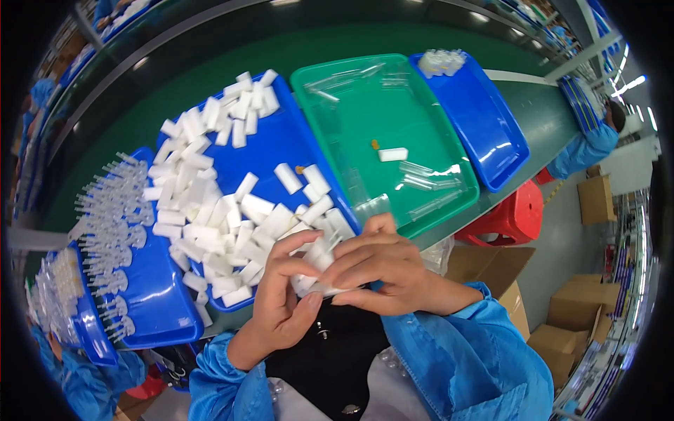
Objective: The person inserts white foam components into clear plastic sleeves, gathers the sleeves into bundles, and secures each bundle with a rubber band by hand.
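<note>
My left hand (284, 298) is closed, its thumb and fingers gripping a white block-like piece (319, 256) in front of my chest. From the other side my right hand (382, 270) pinches the same piece, and its fingers cover much of it. Thin clear prongs show near the fingertips; what part they belong to is hidden. Just beyond my right knuckles is a flat clear plastic piece (372, 208) at the green tray's near edge. Close to my left hand, many loose white blocks (210, 203) are heaped in a blue tray (309, 151).
The green tray (351, 133) holds clear tubes (428, 175), one white block (393, 154) and a small orange piece (374, 144). Clear stemmed parts (112, 217) fill a left blue tray (165, 295). Right stand another blue tray (491, 126), a red stool (505, 214) and cardboard boxes (579, 302). Co-workers sit nearby.
</note>
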`<state>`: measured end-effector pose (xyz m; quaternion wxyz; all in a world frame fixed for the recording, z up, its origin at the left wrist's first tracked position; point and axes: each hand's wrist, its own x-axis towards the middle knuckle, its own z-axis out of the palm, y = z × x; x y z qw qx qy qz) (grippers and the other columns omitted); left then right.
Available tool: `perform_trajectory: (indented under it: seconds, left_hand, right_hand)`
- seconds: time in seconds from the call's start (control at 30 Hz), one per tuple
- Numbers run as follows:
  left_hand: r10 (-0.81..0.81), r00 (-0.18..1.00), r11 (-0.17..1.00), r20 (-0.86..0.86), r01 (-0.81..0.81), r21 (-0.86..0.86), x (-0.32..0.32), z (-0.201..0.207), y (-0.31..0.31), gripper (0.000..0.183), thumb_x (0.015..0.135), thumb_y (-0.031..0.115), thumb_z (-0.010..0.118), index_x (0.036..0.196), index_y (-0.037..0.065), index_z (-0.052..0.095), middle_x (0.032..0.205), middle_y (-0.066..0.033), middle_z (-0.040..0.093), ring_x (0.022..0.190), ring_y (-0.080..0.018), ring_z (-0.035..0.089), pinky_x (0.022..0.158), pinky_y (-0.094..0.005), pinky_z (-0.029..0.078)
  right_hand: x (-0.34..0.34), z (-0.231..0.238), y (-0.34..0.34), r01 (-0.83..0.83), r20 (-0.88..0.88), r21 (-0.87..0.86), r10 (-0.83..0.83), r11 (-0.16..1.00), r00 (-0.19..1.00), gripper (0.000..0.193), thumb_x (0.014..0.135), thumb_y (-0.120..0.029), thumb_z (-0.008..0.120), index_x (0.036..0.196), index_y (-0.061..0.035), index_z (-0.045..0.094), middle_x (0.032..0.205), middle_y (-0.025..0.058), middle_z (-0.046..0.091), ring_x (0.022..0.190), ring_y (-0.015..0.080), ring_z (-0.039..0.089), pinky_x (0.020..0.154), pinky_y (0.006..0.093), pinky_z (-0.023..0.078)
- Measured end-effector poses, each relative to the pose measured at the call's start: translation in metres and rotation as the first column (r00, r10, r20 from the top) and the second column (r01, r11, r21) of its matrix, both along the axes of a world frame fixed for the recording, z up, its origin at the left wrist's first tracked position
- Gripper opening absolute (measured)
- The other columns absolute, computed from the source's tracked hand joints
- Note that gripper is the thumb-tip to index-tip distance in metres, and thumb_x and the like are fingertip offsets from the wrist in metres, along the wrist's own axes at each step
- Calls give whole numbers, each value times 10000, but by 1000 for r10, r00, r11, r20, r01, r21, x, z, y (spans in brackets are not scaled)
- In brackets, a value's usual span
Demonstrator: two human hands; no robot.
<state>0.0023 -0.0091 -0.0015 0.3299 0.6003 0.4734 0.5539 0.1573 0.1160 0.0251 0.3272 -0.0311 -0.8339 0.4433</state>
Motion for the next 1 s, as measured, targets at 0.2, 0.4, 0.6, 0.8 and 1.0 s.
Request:
perform_trajectory:
  seconds: [0.2,0.4,0.6,0.8,1.0]
  left_hand:
    - [-23,902,994,431,68,-90,11,8,4,404,799,-4,515,1141,71,312,1320,-235,312,1138,-231,428,934,-332,355]
    - [1,954,991,301,40,-131,13,11,9,285,770,-19,520,1015,48,390,1291,-226,359,1147,-233,418,944,-321,337]
    - [107,925,979,364,-34,-201,10,2,3,237,755,-13,527,953,32,406,1251,-194,413,1110,-211,458,921,-315,378]
    - [243,836,960,493,-137,-242,14,5,6,211,754,-23,525,916,35,401,1233,-164,436,997,-173,535,841,-295,462]
    - [323,857,941,401,-244,-237,13,-2,8,210,768,-48,538,906,33,403,1232,-150,450,1017,-166,512,860,-292,432]
  right_hand:
    - [6,0,-4,15,-59,112,-8,994,998,163,731,-180,732,852,-140,630,896,-59,649,921,135,624,710,314,312]
    - [11,0,-1,38,-35,169,-32,985,999,195,716,-197,744,860,-129,631,881,-36,644,933,157,623,715,318,311]
    - [32,3,47,357,39,397,-405,845,914,257,652,-164,761,870,-102,637,895,46,653,810,222,637,623,351,466]
    - [50,-10,78,258,492,702,-714,663,498,243,678,-85,659,907,-56,585,832,97,609,748,276,625,584,369,506]
    - [36,-28,93,212,509,716,-705,665,494,293,676,-46,619,965,-68,577,870,123,606,701,284,621,564,389,500]
